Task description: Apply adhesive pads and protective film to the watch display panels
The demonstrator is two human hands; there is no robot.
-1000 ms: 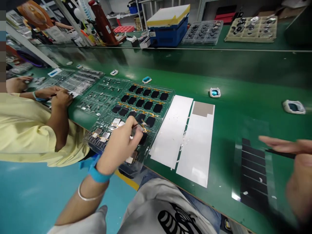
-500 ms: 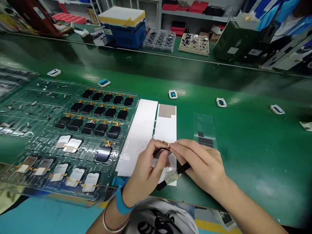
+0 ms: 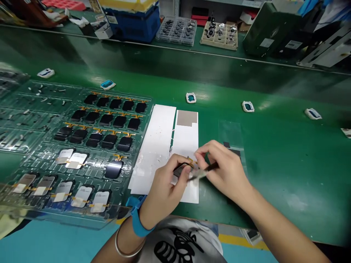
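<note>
My left hand [image 3: 164,182] is closed on a small display module [image 3: 179,170], held tilted between thumb and fingers above the white sheet. From the module's top edge an orange flex cable [image 3: 192,160] sticks out. My right hand [image 3: 226,166] is just right of the cable, thumb and forefinger pinched together. Whether anything tiny sits in that pinch is unclear. Across the same hand lies a slim black tool wrapped in pale tape [image 3: 202,173], blurred by motion, its far end near my left thumb. A blue wristband [image 3: 139,221] circles my left wrist.
A clear tray [image 3: 90,221] at left holds rows of display modules, some dark side up, others white. Two white sheets [image 3: 156,146] lie centrally; a clear plastic sleeve [image 3: 229,131] lies to their right. White-framed pieces [image 3: 191,98] line the back. A blue box [image 3: 134,23] stands on the ledge.
My right hand has drawn back slightly right and up from the flex cable. The tool has swung up from below the module. My left hand keeps its hold, and the view has shifted.
</note>
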